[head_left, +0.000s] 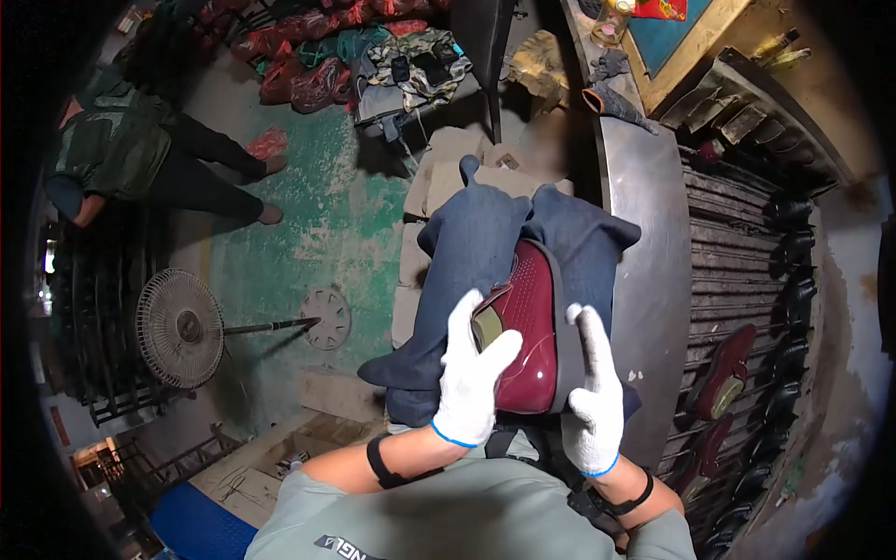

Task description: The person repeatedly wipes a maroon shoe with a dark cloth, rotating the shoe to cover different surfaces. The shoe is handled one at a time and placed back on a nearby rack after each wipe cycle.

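Observation:
A glossy dark red shoe with a perforated upper lies on its side across my lap, its grey sole facing right. The heel end points toward me. My left hand, in a white knit glove, grips the shoe at its opening, thumb over the heel side and fingers by the collar. Pale yellow-green lining shows beside that thumb. On the sole side, my right hand is gloved too, with fingers stretched forward and thumb apart. Grey smudges darken its finger. Whether it touches the sole I cannot tell.
A metal bench top runs along my right. Beyond it, a rack carries dark red shoes and several black shapes. On the left stand a fan and another person. Red bags lie at the back.

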`<state>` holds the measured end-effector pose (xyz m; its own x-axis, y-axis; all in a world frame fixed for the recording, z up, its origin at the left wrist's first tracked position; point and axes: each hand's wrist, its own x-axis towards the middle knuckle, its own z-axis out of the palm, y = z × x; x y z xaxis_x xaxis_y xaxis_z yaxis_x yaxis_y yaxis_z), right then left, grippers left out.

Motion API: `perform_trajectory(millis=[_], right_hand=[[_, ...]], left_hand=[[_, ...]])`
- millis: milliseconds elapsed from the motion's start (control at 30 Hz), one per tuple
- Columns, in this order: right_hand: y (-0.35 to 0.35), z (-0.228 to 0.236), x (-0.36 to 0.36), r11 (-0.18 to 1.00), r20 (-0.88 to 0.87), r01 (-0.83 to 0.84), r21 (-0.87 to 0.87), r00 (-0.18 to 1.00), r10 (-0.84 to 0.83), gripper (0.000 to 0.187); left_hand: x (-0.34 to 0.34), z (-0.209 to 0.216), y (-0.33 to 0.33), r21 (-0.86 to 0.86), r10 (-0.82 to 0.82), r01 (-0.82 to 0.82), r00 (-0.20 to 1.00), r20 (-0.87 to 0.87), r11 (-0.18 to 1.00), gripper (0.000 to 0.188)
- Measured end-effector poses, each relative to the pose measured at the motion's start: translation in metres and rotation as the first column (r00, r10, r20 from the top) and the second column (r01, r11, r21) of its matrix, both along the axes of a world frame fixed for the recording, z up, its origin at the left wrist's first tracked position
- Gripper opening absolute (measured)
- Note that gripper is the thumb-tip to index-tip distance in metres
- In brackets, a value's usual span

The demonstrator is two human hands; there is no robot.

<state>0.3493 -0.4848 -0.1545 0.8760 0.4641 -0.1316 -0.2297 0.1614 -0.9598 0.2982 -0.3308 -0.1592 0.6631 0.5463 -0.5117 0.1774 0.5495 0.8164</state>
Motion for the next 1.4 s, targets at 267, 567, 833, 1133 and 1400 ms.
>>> perform_trajectory(millis=[267, 567, 833, 1133, 1400], right_hand=[[0.011, 0.010, -0.016, 0.977, -0.271, 0.028, -0.213, 0.959, -0.086, 0.058], [0.010, -0.003, -0.016, 0.905, 0.050, -0.027, -0.424, 0.997, 0.053, 0.049], [0.018, -0.054, 0.036, 0.997, -0.169, 0.076, 0.029, 0.983, -0.070, 0.078], [0.079, -0.072, 0.066, 0.890, -0.616, 0.253, 0.380, 0.787, 0.040, 0.095], [0.083, -0.091, 0.053, 0.986, -0.274, 0.153, 0.073, 0.953, -0.128, 0.074]], left_hand=[[-0.011, 0.002, 0.014, -0.565, -0.094, 0.078, 0.996, 0.000, 0.822, 0.057], [-0.009, -0.009, 0.014, -0.503, -0.119, 0.124, 0.992, 0.043, 0.855, 0.056], [-0.027, -0.036, 0.025, -0.062, -0.278, 0.276, 0.960, -0.022, 0.959, 0.080], [-0.036, -0.038, 0.045, 0.145, -0.441, 0.462, 0.884, -0.154, 0.875, 0.099], [-0.033, -0.042, 0.041, 0.176, -0.441, 0.460, 0.887, -0.140, 0.870, 0.099]])
